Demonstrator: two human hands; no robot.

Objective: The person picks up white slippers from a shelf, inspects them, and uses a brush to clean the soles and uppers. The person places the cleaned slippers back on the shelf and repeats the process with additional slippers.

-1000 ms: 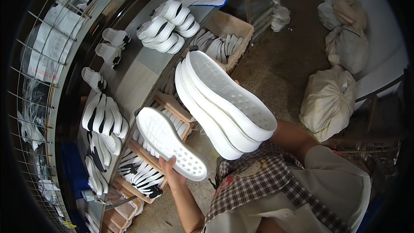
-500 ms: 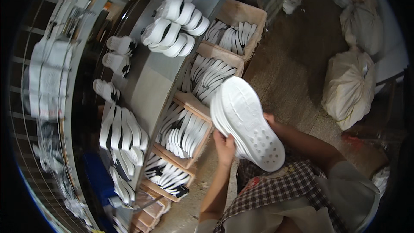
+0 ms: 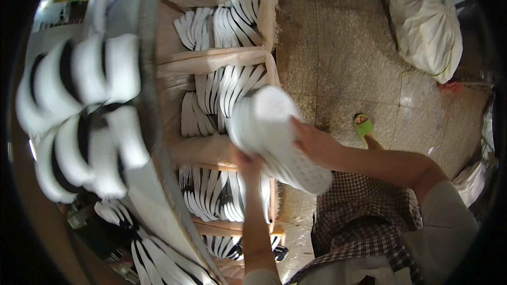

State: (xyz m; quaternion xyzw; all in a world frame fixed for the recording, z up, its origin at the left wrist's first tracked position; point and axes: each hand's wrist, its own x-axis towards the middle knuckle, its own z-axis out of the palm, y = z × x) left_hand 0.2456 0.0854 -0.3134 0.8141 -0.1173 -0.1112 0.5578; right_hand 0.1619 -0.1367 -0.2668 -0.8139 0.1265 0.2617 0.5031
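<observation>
Between my hands is a stack of white shoe soles (image 3: 272, 113), blurred by motion, with small round holes near its lower end. My left hand (image 3: 247, 162) grips the stack's left side. On the opposite side, my right hand (image 3: 312, 140) is wrapped over its edge. Behind the stack stands a row of pinkish cloth-lined bins (image 3: 211, 59). Several white soles (image 3: 232, 82) with black parts stand on edge in one bin, close to the held stack.
A long grey worktable (image 3: 158, 195) runs along the left, carrying two rows of white soles (image 3: 84, 74). A tied white sack (image 3: 425, 26) sits on the floor (image 3: 348, 58) at upper right. My foot in a green slipper (image 3: 364, 125) shows beside my right arm.
My view has swung closer to the table and bins. Both hands still hold the stack, now nearer the bins and in motion. My right hand has come further over its edge.
</observation>
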